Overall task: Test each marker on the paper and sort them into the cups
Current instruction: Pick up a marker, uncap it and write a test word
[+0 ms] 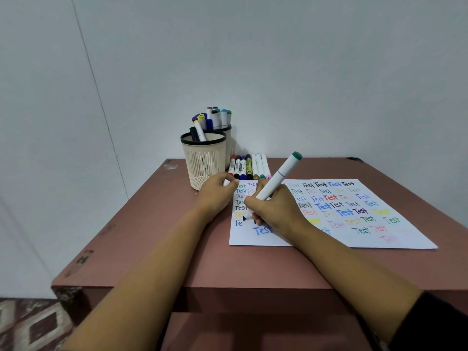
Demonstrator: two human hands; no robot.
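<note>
My right hand point(276, 210) grips a white marker point(277, 179) with a green end cap, its dark tip touching the paper point(405, 234) beside the letters "Te" at the sheet's left edge. The paper is covered with the word "Test" in many colours. My left hand point(217, 192) rests on the paper's top-left corner, fingers curled around a small white piece, probably the marker's cap. A row of several markers point(249, 167) lies behind the paper. Two beige mesh cups stand at the back left: the front cup point(203, 160) holds two markers, the rear cup point(229, 145) holds several.
The reddish-brown table point(177, 249) stands against a plain white wall. Its front edge and left edge are near my forearms. A patterned floor shows at the lower left.
</note>
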